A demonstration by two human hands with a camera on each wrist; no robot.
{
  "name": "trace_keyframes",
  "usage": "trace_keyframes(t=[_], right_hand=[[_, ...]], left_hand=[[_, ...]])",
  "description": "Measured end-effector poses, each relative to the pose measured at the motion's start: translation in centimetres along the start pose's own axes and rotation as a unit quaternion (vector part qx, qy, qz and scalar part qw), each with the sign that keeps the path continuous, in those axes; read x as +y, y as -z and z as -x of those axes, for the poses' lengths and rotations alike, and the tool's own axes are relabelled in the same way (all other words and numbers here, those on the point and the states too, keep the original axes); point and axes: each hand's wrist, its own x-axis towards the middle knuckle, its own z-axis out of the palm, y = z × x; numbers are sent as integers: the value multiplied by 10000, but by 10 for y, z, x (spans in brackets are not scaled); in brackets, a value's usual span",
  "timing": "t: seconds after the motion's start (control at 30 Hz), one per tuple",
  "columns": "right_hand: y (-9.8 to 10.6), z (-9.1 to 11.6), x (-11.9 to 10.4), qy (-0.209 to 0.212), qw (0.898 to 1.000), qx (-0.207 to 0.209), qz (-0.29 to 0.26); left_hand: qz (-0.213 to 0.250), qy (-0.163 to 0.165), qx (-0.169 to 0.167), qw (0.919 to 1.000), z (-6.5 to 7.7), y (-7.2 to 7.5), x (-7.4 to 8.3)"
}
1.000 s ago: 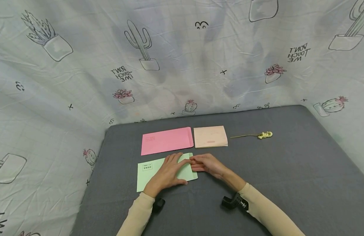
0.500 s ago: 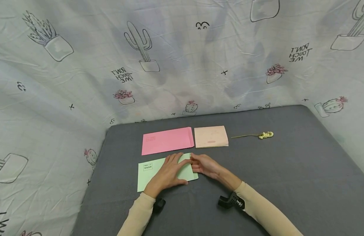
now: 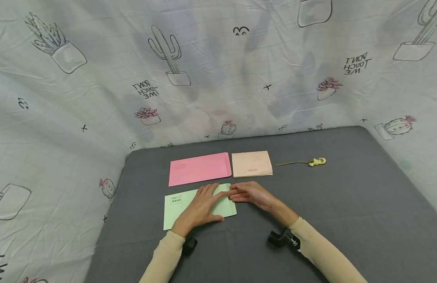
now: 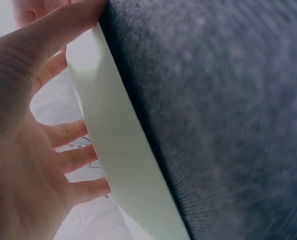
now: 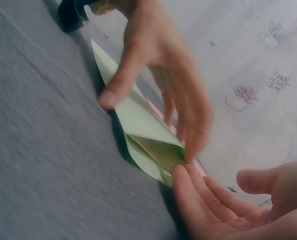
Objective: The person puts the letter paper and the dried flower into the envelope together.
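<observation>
A light green envelope (image 3: pixel 177 208) lies on the table, its mouth gaping at the right end in the right wrist view. My left hand (image 3: pixel 201 206) spans its width, thumb at the near edge and fingers at the far edge, holding it between them. The index finger reaches toward the mouth. My right hand (image 3: pixel 251 194) is at that mouth, palm up. Its fingers (image 5: pixel 193 192) are nearly straight and touch the opening, while the thumb (image 5: pixel 256 181) stands apart. Inside the mouth, the yellowish-green inner side shows; most of the envelope's middle is hidden under my left hand.
Behind the green envelope lie a pink envelope (image 3: pixel 200 169) and a pale peach booklet or stack of paper (image 3: pixel 251 164). Further right is a thin-stemmed yellow flower (image 3: pixel 316 162). A cactus-print cloth (image 3: pixel 207 98) hangs beyond the grey table (image 3: pixel 338 204).
My right hand went slightly left, fingers further into the envelope's mouth, then came back right. My left hand and the green envelope stay in place.
</observation>
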Motion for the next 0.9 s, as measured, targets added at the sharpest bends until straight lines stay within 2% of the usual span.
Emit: trace_keyframes(t=[0.13, 0.43, 0.6, 0.73, 0.9], right_hand=[[9, 0, -7, 32, 9997, 136, 204], [22, -13, -30, 62, 9989, 453, 67], [26, -22, -41, 155, 9983, 542, 153], [27, -31, -48, 169, 9977, 630, 207], [30, -42, -50, 146, 9977, 641, 167]], left_hand=[[-14, -45, -82, 10000, 0, 1, 0], [35, -69, -369, 9993, -2, 3, 0], [147, -65, -474, 9987, -6, 10, 0], [212, 115, -449, 9987, -15, 23, -3], [159, 358, -404, 9984, -38, 34, -17]])
